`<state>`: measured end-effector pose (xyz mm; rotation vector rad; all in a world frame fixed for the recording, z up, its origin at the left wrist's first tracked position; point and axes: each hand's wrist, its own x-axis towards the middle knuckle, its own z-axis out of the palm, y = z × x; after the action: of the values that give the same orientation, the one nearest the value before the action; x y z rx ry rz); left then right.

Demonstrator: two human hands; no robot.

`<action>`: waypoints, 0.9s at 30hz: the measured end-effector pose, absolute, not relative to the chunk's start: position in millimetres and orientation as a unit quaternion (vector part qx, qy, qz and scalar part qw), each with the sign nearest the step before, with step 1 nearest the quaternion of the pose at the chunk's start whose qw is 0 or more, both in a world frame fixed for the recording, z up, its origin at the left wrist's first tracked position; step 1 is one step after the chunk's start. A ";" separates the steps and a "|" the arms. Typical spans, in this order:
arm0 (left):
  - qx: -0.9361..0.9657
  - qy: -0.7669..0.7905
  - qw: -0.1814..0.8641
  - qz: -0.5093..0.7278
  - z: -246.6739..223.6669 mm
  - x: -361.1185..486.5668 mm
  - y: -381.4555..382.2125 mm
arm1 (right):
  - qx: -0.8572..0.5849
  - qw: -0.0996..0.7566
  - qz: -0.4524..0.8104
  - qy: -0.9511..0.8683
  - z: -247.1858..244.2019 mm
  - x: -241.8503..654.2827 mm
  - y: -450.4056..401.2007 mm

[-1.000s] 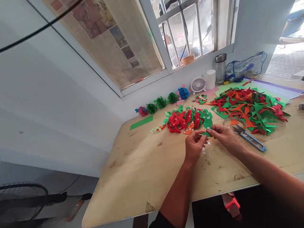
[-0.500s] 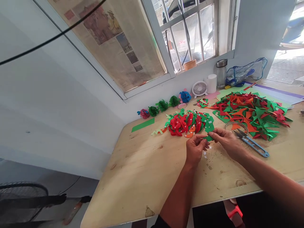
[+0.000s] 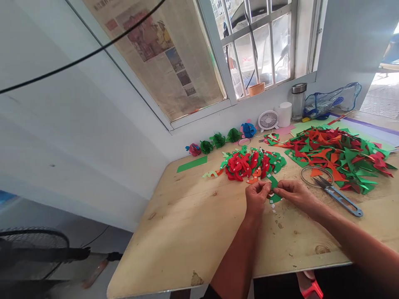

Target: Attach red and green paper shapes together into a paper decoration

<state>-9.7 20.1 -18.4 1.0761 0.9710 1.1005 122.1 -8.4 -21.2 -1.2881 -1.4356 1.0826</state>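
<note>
Small paper-craft work corner, indoors; home or little workshop, cannot tell which. Pale wooden tabletop (image 3: pixel 187 236) against white wall (image 3: pixel 102 137). Craft signs: heap of red, orange and green paper offcuts (image 3: pixel 330 151), pile of red and green cut-paper shapes (image 3: pixel 241 165), blue-handled metal snips (image 3: pixel 335 193), row of folded-paper ornaments in green, blue and pink (image 3: pixel 219 140). Also: round white desk fan (image 3: pixel 268 120), clear glass bottle with silver lid (image 3: pixel 298 104). Metal-barred window (image 3: pixel 263 23), yellowed newspaper (image 3: pixel 156 70) beside it. Bright paved ground (image 3: pixel 386 93) outside, right.
</note>
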 end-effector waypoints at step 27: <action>0.322 0.362 0.752 0.447 -31.5 -14.8 26.8 | -0.527 0.470 0.394 -0.589 -21.9 124.7 -9.9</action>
<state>-14.8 26.8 -31.5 0.7032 0.7914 0.9768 124.7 -9.9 -21.9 -1.2907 -1.4430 0.9668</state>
